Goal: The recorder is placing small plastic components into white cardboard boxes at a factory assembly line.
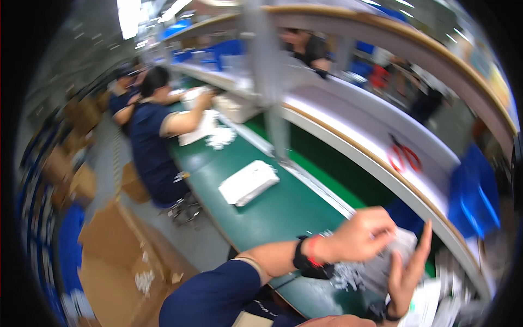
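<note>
Bundle [377,275], pale and blurred, is near the shelf [362,133]; likely light, best held by its edges. Left hand [364,234] curls, pinch unclear; right hand [406,283] spreads fingers.

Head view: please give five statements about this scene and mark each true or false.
1. The scissors on the shelf have red handles. True.
2. The two hands are far apart. False: the left hand and right hand are close together.
3. A white pack lies on the green table. True.
4. The left wrist is bare. False: a red band circles it.
5. An open cardboard box stands at the left. True.
</note>
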`<state>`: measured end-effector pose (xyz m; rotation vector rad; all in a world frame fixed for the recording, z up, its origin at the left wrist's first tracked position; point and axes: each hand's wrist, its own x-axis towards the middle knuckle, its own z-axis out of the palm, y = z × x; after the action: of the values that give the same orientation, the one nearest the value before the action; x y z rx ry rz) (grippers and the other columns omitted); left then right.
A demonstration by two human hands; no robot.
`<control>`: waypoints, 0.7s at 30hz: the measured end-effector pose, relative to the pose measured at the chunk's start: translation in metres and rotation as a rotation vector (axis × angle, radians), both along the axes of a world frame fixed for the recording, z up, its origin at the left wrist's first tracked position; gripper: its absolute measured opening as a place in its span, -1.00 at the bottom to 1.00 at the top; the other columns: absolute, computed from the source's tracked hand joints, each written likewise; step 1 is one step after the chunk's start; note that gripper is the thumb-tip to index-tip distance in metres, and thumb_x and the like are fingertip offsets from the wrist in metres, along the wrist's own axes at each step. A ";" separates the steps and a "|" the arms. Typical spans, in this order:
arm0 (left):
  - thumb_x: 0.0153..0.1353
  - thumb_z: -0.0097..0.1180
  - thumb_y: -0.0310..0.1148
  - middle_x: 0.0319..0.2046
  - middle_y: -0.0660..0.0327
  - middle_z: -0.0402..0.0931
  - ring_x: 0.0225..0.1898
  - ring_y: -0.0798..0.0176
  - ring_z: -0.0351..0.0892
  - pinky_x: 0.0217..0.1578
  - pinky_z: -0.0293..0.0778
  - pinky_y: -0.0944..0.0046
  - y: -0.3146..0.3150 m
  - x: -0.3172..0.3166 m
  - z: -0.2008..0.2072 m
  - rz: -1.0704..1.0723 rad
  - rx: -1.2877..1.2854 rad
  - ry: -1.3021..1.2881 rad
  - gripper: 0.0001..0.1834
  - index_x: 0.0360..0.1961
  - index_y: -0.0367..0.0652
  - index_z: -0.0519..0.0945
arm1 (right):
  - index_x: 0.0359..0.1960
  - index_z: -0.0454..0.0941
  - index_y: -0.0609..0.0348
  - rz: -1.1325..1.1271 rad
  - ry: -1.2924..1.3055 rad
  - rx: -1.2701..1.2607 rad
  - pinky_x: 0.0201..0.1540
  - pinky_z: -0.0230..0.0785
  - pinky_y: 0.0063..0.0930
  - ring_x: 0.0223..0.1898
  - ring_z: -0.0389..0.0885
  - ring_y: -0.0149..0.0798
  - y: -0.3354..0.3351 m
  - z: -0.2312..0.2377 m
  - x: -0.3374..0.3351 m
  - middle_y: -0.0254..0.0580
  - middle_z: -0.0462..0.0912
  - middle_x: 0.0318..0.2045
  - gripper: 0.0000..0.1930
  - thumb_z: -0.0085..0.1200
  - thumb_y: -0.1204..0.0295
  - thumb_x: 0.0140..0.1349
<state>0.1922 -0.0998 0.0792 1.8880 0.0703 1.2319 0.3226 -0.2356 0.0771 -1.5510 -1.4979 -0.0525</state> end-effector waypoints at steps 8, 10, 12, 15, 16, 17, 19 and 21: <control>0.07 0.25 -0.58 -0.52 0.26 0.54 -0.54 0.51 0.32 -0.49 0.25 0.48 0.010 0.012 -0.004 0.003 -0.205 0.103 -0.95 -0.40 -0.32 0.65 | -0.03 0.53 0.33 0.097 0.439 -0.038 -0.19 0.46 -0.49 -0.27 0.67 -0.35 0.015 0.002 0.002 -0.05 0.69 -0.29 -0.69 0.10 0.59 0.15; 0.09 0.25 -0.56 -0.52 0.29 0.52 -0.53 0.52 0.31 -0.49 0.24 0.48 0.009 0.014 -0.007 -0.068 -0.260 0.139 -0.95 -0.40 -0.31 0.65 | -0.04 0.54 0.34 0.074 0.425 -0.040 -0.20 0.46 -0.49 -0.27 0.67 -0.35 0.010 0.001 0.005 -0.05 0.69 -0.30 -0.70 0.09 0.58 0.16; 0.09 0.25 -0.55 -0.52 0.30 0.52 -0.53 0.52 0.30 -0.49 0.24 0.48 0.006 0.009 -0.007 -0.083 -0.268 0.169 -0.95 -0.40 -0.31 0.65 | -0.06 0.55 0.35 0.070 0.417 -0.048 -0.21 0.46 -0.49 -0.28 0.67 -0.35 0.007 0.000 0.001 -0.05 0.69 -0.32 -0.71 0.09 0.58 0.16; 0.10 0.26 -0.54 -0.52 0.31 0.51 -0.53 0.53 0.30 -0.49 0.23 0.49 0.005 0.005 -0.008 -0.091 -0.278 0.205 -0.94 -0.39 -0.32 0.65 | -0.07 0.56 0.36 0.078 0.451 -0.075 -0.21 0.46 -0.50 -0.28 0.68 -0.33 0.005 0.002 -0.004 -0.04 0.70 -0.31 -0.72 0.09 0.58 0.16; 0.10 0.26 -0.54 -0.52 0.30 0.51 -0.53 0.53 0.30 -0.49 0.23 0.49 0.005 0.005 -0.009 -0.088 -0.280 0.215 -0.93 -0.39 -0.32 0.65 | -0.05 0.56 0.36 0.091 0.447 -0.080 -0.21 0.46 -0.49 -0.29 0.68 -0.31 0.005 0.002 -0.004 -0.03 0.69 -0.30 -0.70 0.09 0.58 0.16; 0.10 0.26 -0.54 -0.52 0.30 0.51 -0.53 0.53 0.30 -0.49 0.23 0.49 0.006 0.005 -0.010 -0.088 -0.278 0.216 -0.93 -0.39 -0.32 0.65 | -0.03 0.56 0.36 0.102 0.442 -0.085 -0.21 0.46 -0.49 -0.29 0.68 -0.29 0.005 0.003 -0.005 -0.03 0.69 -0.29 -0.69 0.08 0.59 0.16; 0.07 0.24 -0.52 -0.56 0.34 0.47 -0.56 0.54 0.24 -0.54 0.19 0.49 0.007 0.007 -0.013 -0.098 -0.327 0.181 -0.93 -0.40 -0.30 0.66 | 0.00 0.54 0.36 0.113 0.405 -0.044 -0.21 0.47 -0.48 -0.30 0.69 -0.27 0.008 -0.001 -0.006 -0.02 0.69 -0.28 -0.66 0.08 0.59 0.16; 0.06 0.25 -0.52 -0.56 0.34 0.47 -0.56 0.54 0.24 -0.54 0.20 0.49 0.009 0.009 -0.016 -0.108 -0.354 0.174 -0.93 -0.41 -0.30 0.66 | 0.03 0.53 0.35 0.124 0.368 -0.003 -0.20 0.47 -0.48 -0.30 0.69 -0.26 0.011 -0.002 -0.006 -0.02 0.69 -0.27 -0.64 0.08 0.60 0.16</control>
<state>0.2008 -0.0908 0.0636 1.6601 0.2598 0.9128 0.3161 -0.2248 0.0752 -1.3781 -1.2949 0.2926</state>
